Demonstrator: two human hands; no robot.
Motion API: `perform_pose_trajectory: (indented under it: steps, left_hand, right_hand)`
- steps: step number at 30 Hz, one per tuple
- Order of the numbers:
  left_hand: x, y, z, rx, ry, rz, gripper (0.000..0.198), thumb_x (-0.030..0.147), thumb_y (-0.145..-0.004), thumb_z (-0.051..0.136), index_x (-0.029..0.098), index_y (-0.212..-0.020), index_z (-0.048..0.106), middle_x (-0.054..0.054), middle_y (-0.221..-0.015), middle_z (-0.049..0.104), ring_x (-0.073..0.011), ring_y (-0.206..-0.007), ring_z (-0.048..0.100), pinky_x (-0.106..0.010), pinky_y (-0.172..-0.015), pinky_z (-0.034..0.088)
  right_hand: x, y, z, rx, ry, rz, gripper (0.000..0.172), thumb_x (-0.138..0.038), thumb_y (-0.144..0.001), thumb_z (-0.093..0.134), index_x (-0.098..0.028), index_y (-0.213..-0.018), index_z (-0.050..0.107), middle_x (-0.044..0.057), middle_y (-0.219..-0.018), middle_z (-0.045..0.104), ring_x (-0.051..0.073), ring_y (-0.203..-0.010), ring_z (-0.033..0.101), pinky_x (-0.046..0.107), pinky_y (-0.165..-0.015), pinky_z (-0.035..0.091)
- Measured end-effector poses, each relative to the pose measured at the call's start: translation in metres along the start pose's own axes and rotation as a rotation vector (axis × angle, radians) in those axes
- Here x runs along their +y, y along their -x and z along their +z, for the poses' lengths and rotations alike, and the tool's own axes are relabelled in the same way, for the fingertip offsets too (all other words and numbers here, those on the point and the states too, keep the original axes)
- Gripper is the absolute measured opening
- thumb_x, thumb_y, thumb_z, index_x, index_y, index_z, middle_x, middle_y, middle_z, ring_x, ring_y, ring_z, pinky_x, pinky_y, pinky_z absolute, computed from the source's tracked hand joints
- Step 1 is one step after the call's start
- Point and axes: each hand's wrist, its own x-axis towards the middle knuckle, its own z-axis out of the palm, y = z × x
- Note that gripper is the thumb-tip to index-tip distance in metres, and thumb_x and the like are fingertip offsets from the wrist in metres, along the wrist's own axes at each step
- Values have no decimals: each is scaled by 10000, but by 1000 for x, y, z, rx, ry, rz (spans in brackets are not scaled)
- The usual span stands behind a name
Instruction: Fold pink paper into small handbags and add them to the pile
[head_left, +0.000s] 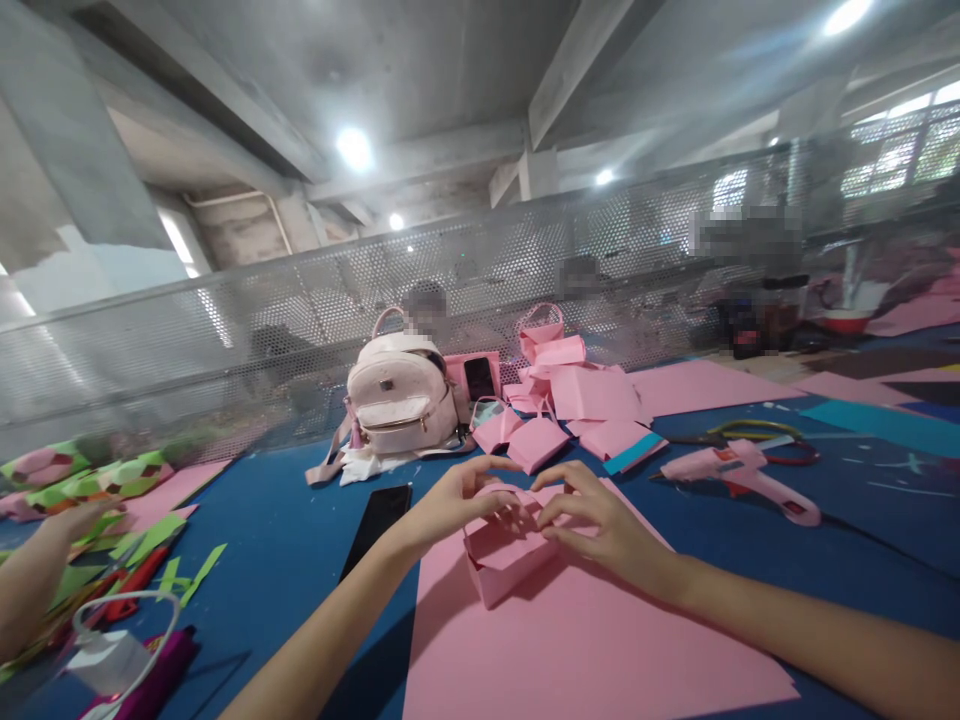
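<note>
A small folded pink paper box (514,575) stands on a stack of flat pink paper sheets (592,650). My left hand (461,500) grips its upper left side, fingers curled over the top edge. On the other side my right hand (604,520) has its fingers bent onto the box's top and right wall. Both hands are closed on the box, and some fingertips are hidden among its folds. Just right of the hands lies a pink glue gun (742,475) on the blue table. Several folded pink paper pieces (536,440) sit behind the box.
A white backpack (397,400) and a black phone (379,520) stand left of centre. At far left another person's arm (37,575) reaches over green paper strips, near red-handled scissors (139,585) and a white charger (109,660). A perforated metal screen (315,340) borders the table.
</note>
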Motion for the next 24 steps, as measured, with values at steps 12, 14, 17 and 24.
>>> perform_pose_trajectory:
  steps: [12,14,17,24]
  left_hand:
    - [0,-2,-3,100,213,75,419,359,-822,690,174,-1187,601,-99,-949,712,-158,-718,666,-285,-732,491]
    - [0,-3,-3,93,125,64,425,365,-827,684,178,-1197,592,-94,-956,704,-158,-714,667,-278,-708,493]
    - [-1,-5,-4,123,-72,70,439,361,-823,685,172,-1205,585,-104,-997,695,-196,-829,676,-283,-733,492]
    - [2,5,0,37,-560,21,655,307,-700,770,254,-1308,532,-88,-1327,562,-277,-1179,538,-363,-970,428]
  right_hand:
    - [-3,0,-1,-32,-46,31,203,-388,-928,565,-258,-873,711,77,-1147,560,250,-1137,495,398,-977,419]
    - [-4,0,-1,-31,-47,37,195,-390,-925,572,-259,-878,709,72,-1145,558,242,-1130,499,389,-984,411]
    - [-3,0,0,-25,-57,47,191,-388,-932,560,-258,-894,696,67,-1153,548,235,-1139,496,370,-980,415]
    - [0,2,2,-28,-78,127,221,-428,-938,528,-258,-888,659,61,-1185,519,233,-1145,487,299,-829,490]
